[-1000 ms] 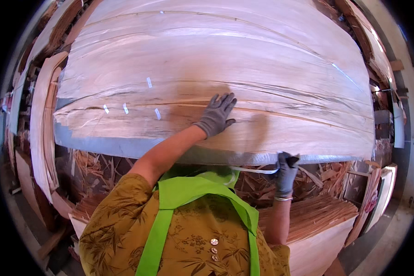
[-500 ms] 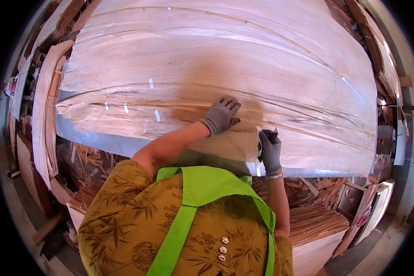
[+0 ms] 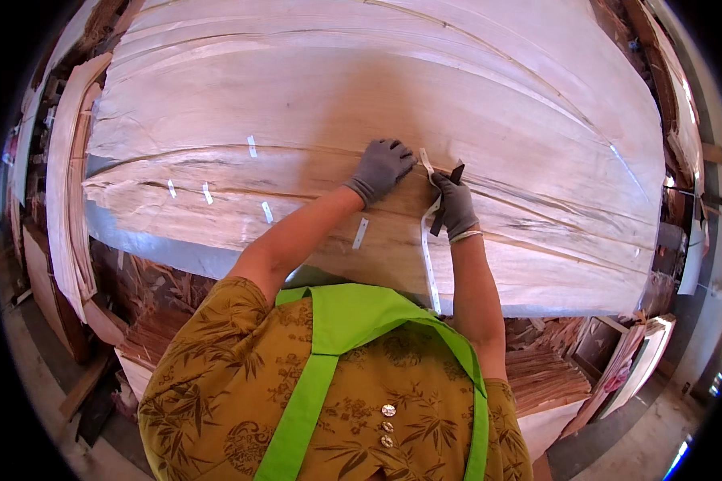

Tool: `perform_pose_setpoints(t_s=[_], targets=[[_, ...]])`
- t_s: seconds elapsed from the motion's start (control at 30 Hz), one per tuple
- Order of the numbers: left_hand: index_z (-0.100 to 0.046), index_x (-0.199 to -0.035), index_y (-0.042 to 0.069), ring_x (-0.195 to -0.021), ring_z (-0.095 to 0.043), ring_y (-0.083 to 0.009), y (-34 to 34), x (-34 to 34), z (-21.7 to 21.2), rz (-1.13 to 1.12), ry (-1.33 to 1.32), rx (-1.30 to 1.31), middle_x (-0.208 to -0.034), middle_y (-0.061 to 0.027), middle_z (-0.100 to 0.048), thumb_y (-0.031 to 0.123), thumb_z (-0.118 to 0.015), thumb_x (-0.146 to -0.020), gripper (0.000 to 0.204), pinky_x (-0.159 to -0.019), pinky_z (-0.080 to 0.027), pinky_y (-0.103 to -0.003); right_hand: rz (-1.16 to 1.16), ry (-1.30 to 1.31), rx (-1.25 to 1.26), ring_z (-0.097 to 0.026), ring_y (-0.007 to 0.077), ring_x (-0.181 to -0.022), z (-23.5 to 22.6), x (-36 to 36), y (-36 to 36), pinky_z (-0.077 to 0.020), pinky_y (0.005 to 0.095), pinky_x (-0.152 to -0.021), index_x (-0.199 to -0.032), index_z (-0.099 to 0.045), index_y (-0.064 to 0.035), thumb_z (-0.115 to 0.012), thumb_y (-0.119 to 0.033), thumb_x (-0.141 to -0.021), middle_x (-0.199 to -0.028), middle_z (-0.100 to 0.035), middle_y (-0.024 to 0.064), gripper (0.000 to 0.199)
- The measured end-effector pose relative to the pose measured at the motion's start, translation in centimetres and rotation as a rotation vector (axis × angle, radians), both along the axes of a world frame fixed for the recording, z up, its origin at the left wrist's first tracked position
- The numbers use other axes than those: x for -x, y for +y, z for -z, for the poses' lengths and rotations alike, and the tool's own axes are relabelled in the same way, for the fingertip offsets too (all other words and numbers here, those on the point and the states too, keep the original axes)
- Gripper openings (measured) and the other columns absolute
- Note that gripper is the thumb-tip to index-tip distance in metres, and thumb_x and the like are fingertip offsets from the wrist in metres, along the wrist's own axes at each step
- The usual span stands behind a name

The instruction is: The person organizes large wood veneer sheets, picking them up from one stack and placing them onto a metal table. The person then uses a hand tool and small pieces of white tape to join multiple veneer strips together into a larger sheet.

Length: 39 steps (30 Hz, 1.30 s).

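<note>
one wide wood sheet (image 3: 497, 104) is lying on a grey surface (image 3: 148, 244) before the person, its long axis running left to right. five short white tape pieces (image 3: 360, 233) are sticking to its left half. one longer white tape (image 3: 429, 264) is stretching toward the near edge, its far end pointing away from the person. of two gloved hands, the right hand (image 3: 456, 204) is closing curled fingers around this tape and a dark object (image 3: 457, 171); the left hand (image 3: 383, 170) is resting on the sheet, fingers lying close together.
</note>
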<state>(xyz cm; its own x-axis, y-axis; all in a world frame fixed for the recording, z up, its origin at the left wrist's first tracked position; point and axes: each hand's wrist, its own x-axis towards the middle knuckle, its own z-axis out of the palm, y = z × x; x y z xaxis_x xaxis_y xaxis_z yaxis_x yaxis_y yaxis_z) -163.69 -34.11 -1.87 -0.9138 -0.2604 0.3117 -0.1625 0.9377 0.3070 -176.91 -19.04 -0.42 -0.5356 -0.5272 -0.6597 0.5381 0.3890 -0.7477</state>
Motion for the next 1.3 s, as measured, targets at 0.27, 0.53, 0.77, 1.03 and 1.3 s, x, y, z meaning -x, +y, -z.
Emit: perform_pose_setpoints(t_s=[0.27, 0.53, 0.77, 1.03, 1.3], targets=[[-0.060, -0.101, 0.016, -0.107, -0.051, -0.0259, 0.3, 0.0, -0.2, -0.056, 0.086, -0.074, -0.113, -0.0055, -0.057, 0.031, -0.062, -0.077, 0.028, -0.084, -0.040, -0.043, 0.090, -0.059, -0.010, -0.047, 0.0089, -0.046, -0.5, -1.0, 1.7, -0.0369, 0.0234, -0.040, -0.088, -0.065, -0.0065, -0.063, -0.022, -0.084, -0.060, -0.052, -0.0031, 0.016], [-0.062, -0.099, 0.015, -0.114, -0.048, -0.0280, 0.5, 0.0, -1.4, -0.140, 0.072, -0.087, -0.122, -0.0067, -0.053, 0.031, -0.065, -0.075, 0.029, -0.092, -0.035, -0.045, 0.141, -0.084, 0.012, -0.048, 0.0085, -0.046, -0.1, -1.1, 1.9, -0.0370, 0.0224, -0.040, -0.089, -0.065, -0.0073, -0.062, -0.019, -0.085, -0.062, -0.054, -0.0029, 0.013], [-0.064, -0.084, 0.013, -0.118, -0.045, -0.0274, 1.3, 0.0, -1.6, -0.142, 0.007, -0.101, -0.123, -0.0066, -0.053, 0.029, -0.067, -0.074, 0.020, -0.095, -0.034, -0.045, 0.202, -0.062, 0.054, -0.044, 0.0051, -0.045, 0.7, -1.6, 2.9, -0.0358, 0.0204, -0.040, -0.091, -0.065, -0.0086, -0.061, -0.020, -0.086, -0.060, -0.052, -0.0052, 0.013], [-0.062, -0.078, 0.010, -0.123, -0.042, -0.0278, 1.7, 0.7, -1.6, -0.177, -0.017, -0.161, -0.127, -0.0070, -0.051, 0.025, -0.066, -0.073, 0.016, -0.095, -0.034, -0.044, 0.194, -0.071, 0.059, -0.045, 0.0059, -0.047, 0.6, -1.4, 3.5, -0.0371, 0.0204, -0.040, -0.095, -0.064, -0.0085, -0.060, -0.018, -0.086, -0.063, -0.052, -0.0054, 0.013], [-0.062, -0.075, 0.007, -0.127, -0.037, -0.0278, 1.3, 1.5, -1.5, -0.133, -0.007, -0.090, -0.130, -0.0089, -0.049, 0.020, -0.064, -0.073, 0.013, -0.098, -0.031, -0.046, 0.264, -0.023, 0.116, -0.046, 0.0054, -0.049, 0.4, -2.0, 3.6, -0.0344, 0.0191, -0.043, -0.095, -0.064, -0.0049, -0.061, -0.020, -0.088, -0.062, -0.052, -0.0047, 0.017]])
